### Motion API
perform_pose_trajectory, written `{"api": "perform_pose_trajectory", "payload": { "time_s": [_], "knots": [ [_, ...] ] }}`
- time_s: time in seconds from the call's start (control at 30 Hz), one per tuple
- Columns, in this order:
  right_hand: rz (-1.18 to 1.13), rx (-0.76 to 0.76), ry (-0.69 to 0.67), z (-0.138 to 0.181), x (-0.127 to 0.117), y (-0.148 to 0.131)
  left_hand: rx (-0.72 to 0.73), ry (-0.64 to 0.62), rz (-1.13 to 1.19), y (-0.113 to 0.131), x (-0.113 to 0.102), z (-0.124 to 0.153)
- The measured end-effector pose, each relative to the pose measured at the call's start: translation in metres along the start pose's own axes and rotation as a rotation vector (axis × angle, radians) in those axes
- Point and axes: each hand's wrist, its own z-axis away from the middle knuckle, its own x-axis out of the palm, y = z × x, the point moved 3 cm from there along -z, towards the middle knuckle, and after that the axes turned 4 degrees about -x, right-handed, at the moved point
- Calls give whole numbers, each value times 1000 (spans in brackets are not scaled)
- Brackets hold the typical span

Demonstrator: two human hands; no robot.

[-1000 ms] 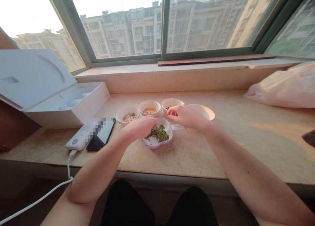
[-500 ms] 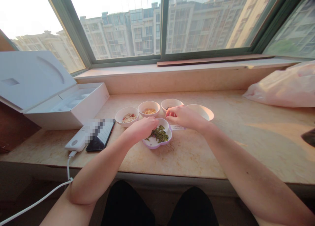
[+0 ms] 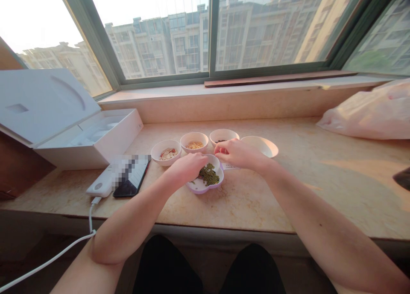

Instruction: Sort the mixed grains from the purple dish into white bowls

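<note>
Left hand: fingers bent down into the left side of the dish; fingertips hidden, so whether they pinch anything cannot be told.
Right hand: fingers curled just beyond the dish's far right rim; contents, if any, cannot be told.
Change: over the last half second, the right fingers shifted slightly toward the dish, narrowing the gap to the left hand. Judged effect: both hands appear to serve the same dish; the pile looks much alike, so little progress is readable.
Green beans: inside the dish, mostly its right side; just right of the left fingers, on the near side of the right fingertips.
Yellow-grain bowl: behind the dish.
</note>
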Motion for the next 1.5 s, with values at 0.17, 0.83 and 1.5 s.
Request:
{"api": "perform_pose_trajectory", "payload": {
  "time_s": [0.17,0.83,1.5],
  "knots": [
    [-14,-5,7,0,2,0,-15,-5,6,-1,3,-2],
    [-11,-6,3,0,8,0,144,3,167,-17,-3,0],
    [-41,-30,-12,0,15,6,84,-94,114,-9,1,-1]
  ]
}}
